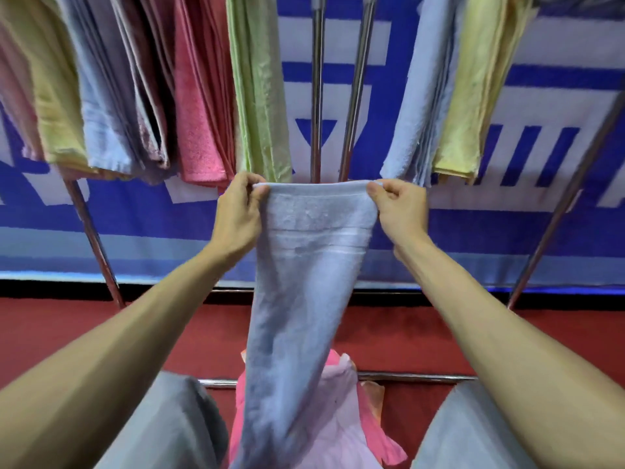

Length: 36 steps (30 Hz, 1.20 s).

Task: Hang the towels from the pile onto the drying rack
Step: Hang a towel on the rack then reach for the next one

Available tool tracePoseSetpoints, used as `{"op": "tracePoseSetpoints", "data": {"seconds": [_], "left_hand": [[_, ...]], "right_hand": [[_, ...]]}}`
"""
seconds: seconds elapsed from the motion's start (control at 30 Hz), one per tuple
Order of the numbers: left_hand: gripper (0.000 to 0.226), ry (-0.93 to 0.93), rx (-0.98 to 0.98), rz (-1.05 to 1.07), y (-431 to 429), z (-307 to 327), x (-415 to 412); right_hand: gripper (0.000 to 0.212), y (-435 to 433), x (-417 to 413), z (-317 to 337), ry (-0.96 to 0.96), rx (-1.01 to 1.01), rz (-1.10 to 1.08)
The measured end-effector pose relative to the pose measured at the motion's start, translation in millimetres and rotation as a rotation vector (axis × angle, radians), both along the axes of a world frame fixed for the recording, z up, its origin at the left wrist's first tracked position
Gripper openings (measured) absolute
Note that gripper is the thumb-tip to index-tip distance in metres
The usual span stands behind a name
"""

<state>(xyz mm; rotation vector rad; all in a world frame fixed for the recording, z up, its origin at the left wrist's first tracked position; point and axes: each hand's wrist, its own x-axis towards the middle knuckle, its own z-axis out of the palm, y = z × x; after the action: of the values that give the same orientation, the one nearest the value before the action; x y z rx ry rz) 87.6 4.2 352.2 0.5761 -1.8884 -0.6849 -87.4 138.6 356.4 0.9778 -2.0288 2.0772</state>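
Head view: light blue towel (311, 265) held up in front of the drying rack (317, 96), top edge stretched level between both hands and the rest hanging straight down. Its top edge sits just below the bottom ends of the two bare upright bars at rack centre; contact with the rack cannot be told.

Left hand (236, 211): thumb and fingers pinch the towel's top left corner. Right hand (399, 211): thumb and curled fingers pinch the top right corner. Both forearms are extended.

The towel's lower part hangs in front of the pile (341, 418), a heap of pink and lilac cloth low at centre between the person's knees, clad in grey trousers (169, 421). Touching or not: cannot tell.

Already on the rack, left of the bare bars: green towel (260, 96), pink towel (199, 123), mauve towel (142, 96), pale blue towel (101, 113), yellow towel (57, 96). Right of the bars: a second blue towel (416, 113), then a second yellow towel (473, 96).

A slanted rack leg shows at each side, and a low crossbar (416, 377) runs behind the pile. Behind the rack is a blue and white banner (558, 89); below it, red floor (67, 333).
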Motion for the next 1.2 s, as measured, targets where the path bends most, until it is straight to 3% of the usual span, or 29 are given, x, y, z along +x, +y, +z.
{"op": "tracePoseSetpoints", "data": {"seconds": [0.13,0.3,0.57,0.9,1.1,1.2], "left_hand": [[0.013,0.094,-0.084,-0.008,-4,67,9],[0.015,0.331,-0.207,0.086,16,161,17],[0.016,0.201,-0.358,0.047,26,207,25],[0.013,0.176,-0.172,0.015,5,159,-6],[0.016,0.168,0.157,-0.057,-22,76,-33],[0.022,0.051,0.254,-0.068,-33,16,-38]], "right_hand": [[0.01,1,14,73,0.134,-0.06,-0.06],[0.014,-7,37,165,0.149,-0.298,0.018],[0.015,18,28,208,0.284,-0.272,-0.155],[0.009,15,8,168,0.263,-0.174,-0.115],[0.011,-14,-9,92,0.137,-0.079,-0.073],[0.007,-25,-28,35,0.005,0.05,-0.064]]}}
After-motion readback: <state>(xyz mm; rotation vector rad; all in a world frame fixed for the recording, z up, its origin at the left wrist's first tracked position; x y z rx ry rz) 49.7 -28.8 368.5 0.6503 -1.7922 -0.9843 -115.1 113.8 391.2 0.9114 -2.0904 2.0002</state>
